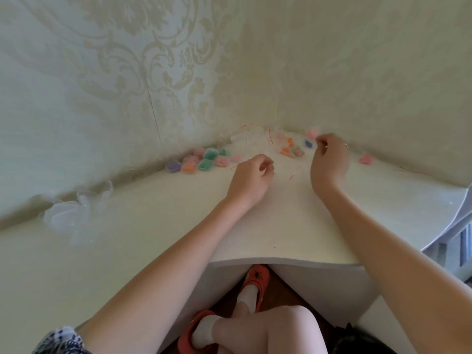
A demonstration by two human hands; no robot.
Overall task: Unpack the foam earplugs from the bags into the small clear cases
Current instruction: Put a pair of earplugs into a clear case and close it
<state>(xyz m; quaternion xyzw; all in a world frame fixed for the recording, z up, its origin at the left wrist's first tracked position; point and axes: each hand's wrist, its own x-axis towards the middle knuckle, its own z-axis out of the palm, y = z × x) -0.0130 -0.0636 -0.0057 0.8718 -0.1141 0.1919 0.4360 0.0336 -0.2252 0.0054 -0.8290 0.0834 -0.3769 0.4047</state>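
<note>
Left of centre in the frame, a cluster of small clear cases is sitting on the white table against the wall, each holding foam earplugs in pink, green, orange or purple. Empty clear cases are lying at the far left. Clear bags with red seal lines are heaped at the top centre, with loose earplugs just right of them. The left hand is curling its fingers, seemingly pinching a clear bag; the right hand is curling likewise, its hold too blurred to tell.
</note>
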